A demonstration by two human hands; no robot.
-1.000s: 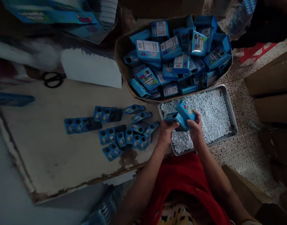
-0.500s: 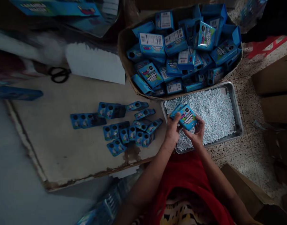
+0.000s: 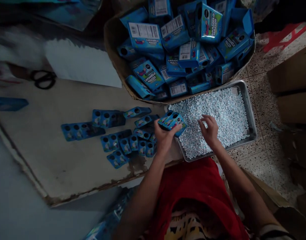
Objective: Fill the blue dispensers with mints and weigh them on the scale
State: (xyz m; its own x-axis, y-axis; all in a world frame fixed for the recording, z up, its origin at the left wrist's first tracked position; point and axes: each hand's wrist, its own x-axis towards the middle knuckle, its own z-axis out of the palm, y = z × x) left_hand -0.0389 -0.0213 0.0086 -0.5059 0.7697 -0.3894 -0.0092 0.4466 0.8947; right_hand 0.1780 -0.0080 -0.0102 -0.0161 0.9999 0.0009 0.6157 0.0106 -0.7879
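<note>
My left hand (image 3: 164,135) is closed around a few blue candy boxes (image 3: 171,120) held side by side, their ends with round dark holes facing up. It hovers at the left edge of a metal tray (image 3: 253,123) full of small pale blue and white candies (image 3: 218,110). Over the candies, my right hand (image 3: 210,131) is empty, with bent fingers and a gap between thumb and forefinger. Left of the held boxes, several more blue boxes (image 3: 118,158) stand in rows on the table (image 3: 75,170), similar holes showing.
A large cardboard box (image 3: 115,56) heaped with blue candy boxes stands behind the tray. Black-handled scissors (image 3: 43,80) and a white sheet (image 3: 80,65) lie at the table's back. Brown cartons (image 3: 293,73) stand on the speckled floor to the right.
My left hand has moved left with the boxes, now turned hole-ends up. My right hand has let go of them and is apart, over the candies. The camera view has shifted.
</note>
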